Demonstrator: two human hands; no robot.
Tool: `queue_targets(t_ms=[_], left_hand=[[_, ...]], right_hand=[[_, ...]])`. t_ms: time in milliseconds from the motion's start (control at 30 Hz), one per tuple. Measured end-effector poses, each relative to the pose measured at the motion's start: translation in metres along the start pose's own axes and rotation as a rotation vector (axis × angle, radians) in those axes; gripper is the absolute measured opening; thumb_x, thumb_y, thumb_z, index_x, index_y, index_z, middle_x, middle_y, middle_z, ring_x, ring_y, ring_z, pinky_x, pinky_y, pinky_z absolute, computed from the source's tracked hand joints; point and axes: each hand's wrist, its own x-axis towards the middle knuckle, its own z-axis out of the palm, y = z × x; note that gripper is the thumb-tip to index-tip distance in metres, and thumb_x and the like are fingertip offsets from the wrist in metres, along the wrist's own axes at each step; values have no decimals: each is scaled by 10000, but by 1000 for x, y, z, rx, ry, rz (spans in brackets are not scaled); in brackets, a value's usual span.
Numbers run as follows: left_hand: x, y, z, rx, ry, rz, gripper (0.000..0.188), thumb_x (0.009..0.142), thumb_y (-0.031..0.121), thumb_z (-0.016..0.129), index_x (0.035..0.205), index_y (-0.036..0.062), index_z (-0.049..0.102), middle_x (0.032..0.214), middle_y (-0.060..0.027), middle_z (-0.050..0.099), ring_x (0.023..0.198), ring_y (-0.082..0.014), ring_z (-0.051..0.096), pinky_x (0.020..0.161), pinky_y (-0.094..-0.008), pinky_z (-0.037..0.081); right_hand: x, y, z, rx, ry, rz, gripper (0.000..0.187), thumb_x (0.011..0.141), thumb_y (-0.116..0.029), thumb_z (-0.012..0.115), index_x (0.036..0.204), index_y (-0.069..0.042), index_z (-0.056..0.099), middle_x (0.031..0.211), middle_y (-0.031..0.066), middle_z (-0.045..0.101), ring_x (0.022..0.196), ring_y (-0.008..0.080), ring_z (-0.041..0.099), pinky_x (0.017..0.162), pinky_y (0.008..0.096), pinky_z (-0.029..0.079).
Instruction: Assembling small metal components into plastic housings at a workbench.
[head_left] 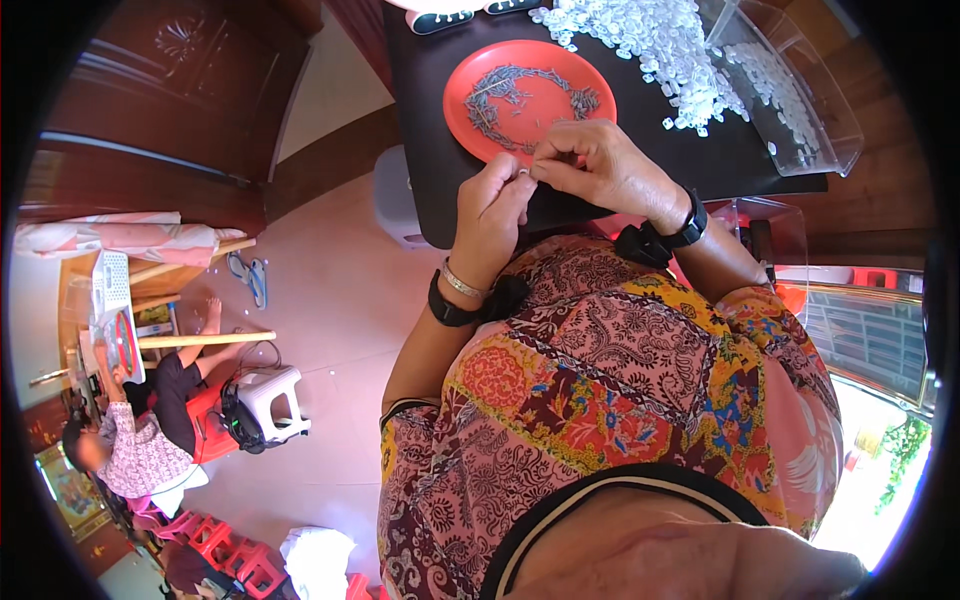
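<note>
My left hand is closed in a pinch on a small white piece just off the near edge of the red plate. My right hand meets it fingertip to fingertip, its thumb and forefinger pinched together; what lies between them is too small to make out. Beyond both hands, the round red plate rests on a dark table. Many thin grey pin-like pieces lie in a ring on it, with a denser clump at its right side.
A heap of small clear plastic pieces spreads over the table's far right, beside a transparent bin holding more. A grey stool stands by the table's left edge. Farther left, another person sits near a white stool. Blue slippers lie on the floor.
</note>
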Motion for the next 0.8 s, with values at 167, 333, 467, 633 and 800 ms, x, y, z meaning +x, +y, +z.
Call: queue_targets(t_ms=[167,333,467,633,800], left_hand=[[1,-2,-5,-160,-50,-76,198,911,165,489,781,24,536,619,1,508,534,-68,453,497,-214,346],[1,-2,-5,-161,-137,-76,210,922,175,459,807,22,546,644,-18,531,552,-86,481,517,-216,361],[-2,-6,0,-10,-77,28,196,907,154,484,787,9,536,614,-19,517,540,-79,465,499,-229,355],[-3,-9,-1,236,-50,140,199,918,166,459,865,5,564,654,-9,526,571,-64,453,521,-210,357],[-6,-2,-1,-17,-99,-51,251,912,190,453,921,-24,583,663,-28,547,578,-89,496,528,-214,368]], right_hand=[[-4,4,5,-19,66,-37,118,811,-134,672,800,-29,619,699,91,603,643,245,600,576,337,453],[-7,3,8,-110,171,-143,76,790,-100,679,803,-43,629,720,82,603,686,263,609,595,349,477],[-6,2,9,-133,192,-170,77,782,-94,679,807,-39,632,741,82,609,701,265,615,607,354,490],[-8,3,8,-120,169,-169,81,777,-92,676,808,-29,635,755,86,606,714,270,615,616,362,492],[-8,0,7,-149,158,-207,75,777,-84,661,810,-33,616,752,92,593,726,282,609,638,366,489]])
